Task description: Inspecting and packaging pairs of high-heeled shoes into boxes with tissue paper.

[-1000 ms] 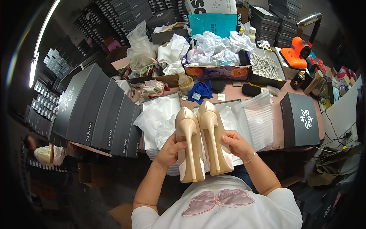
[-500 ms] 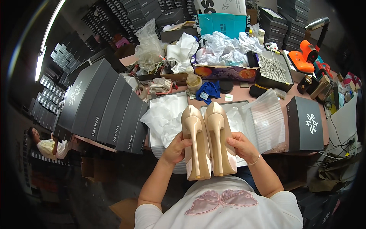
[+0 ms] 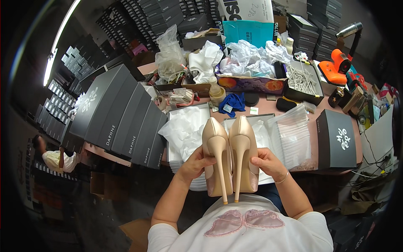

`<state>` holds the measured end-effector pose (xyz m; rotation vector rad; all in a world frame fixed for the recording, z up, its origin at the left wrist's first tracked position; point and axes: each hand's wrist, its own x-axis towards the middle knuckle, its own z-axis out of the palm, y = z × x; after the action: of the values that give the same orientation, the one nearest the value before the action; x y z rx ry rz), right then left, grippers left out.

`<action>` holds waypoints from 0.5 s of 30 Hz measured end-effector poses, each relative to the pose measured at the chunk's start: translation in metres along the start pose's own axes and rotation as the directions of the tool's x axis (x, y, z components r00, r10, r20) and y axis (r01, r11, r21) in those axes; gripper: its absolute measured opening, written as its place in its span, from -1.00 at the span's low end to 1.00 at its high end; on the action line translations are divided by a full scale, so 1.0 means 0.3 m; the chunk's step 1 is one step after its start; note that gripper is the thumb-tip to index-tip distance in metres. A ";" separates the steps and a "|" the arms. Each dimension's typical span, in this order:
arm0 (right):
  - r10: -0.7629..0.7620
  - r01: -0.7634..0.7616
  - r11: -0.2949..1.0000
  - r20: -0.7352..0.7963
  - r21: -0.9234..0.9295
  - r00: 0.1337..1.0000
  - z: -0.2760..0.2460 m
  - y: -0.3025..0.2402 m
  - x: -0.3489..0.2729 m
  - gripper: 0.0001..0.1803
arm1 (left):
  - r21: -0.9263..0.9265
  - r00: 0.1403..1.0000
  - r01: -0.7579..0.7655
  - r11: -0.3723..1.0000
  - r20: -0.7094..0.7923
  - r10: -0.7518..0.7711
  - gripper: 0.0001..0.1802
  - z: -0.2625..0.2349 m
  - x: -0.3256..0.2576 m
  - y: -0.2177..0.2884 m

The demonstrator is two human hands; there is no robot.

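Observation:
I hold a pair of champagne satin high-heeled shoes side by side above the front of the table, heels toward me. My left hand [image 3: 194,164] is closed round the side of the left shoe [image 3: 215,140], its thumb by the heel. The right shoe [image 3: 242,134] is gripped along its outer side by my right hand [image 3: 270,164], with the thumb on top. Both thin stiletto heels slant inward, their tips close together. Behind the shoes lies an open shoe box with white tissue paper [image 3: 183,131]. Ribbed translucent packing foam [image 3: 289,134] lies beside my right hand.
Dark grey shoe boxes [image 3: 119,113] lean in a row on the left; another grey box [image 3: 338,138] stands on the right. Farther back are a pump bottle [image 3: 216,93], a blue cloth [image 3: 232,103], a carton of crumpled paper [image 3: 252,84], white sticks [image 3: 301,80] and an orange device [image 3: 334,69].
Both shoes have tilted in my hands, so less of the soles shows and the heel tips are lower and closer together. My hands keep their grip. The whole view has shifted slightly.

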<state>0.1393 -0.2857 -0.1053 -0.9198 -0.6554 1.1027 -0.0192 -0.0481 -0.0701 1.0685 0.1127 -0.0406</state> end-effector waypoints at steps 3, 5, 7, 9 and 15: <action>0.003 -0.003 1.000 -0.007 -0.016 1.000 0.003 -0.009 -0.007 -0.60 | 0.018 1.000 -0.010 1.000 0.020 0.009 -0.42 -0.001 0.001 0.006; -0.011 0.011 1.000 -0.006 -0.026 1.000 0.011 -0.022 -0.011 -0.61 | 0.039 1.000 -0.013 0.999 0.020 0.012 -0.43 0.001 0.001 0.010; 0.005 -0.005 1.000 -0.001 -0.027 1.000 0.013 -0.015 -0.020 -0.61 | 0.032 0.999 -0.026 0.999 0.024 0.025 -0.42 0.000 -0.008 -0.002; 0.007 -0.007 0.999 0.004 -0.035 1.000 0.011 -0.014 -0.023 -0.61 | 0.028 0.999 -0.027 0.999 0.027 0.026 -0.42 0.001 -0.010 -0.004; -0.024 0.023 0.999 -0.017 -0.033 1.000 0.026 -0.024 -0.013 -0.62 | 0.009 1.000 -0.007 1.000 0.030 0.006 -0.40 -0.002 0.004 0.004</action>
<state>0.1350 -0.2882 -0.0953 -0.9458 -0.6704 1.0648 -0.0181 -0.0468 -0.0694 1.0771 0.0817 -0.0515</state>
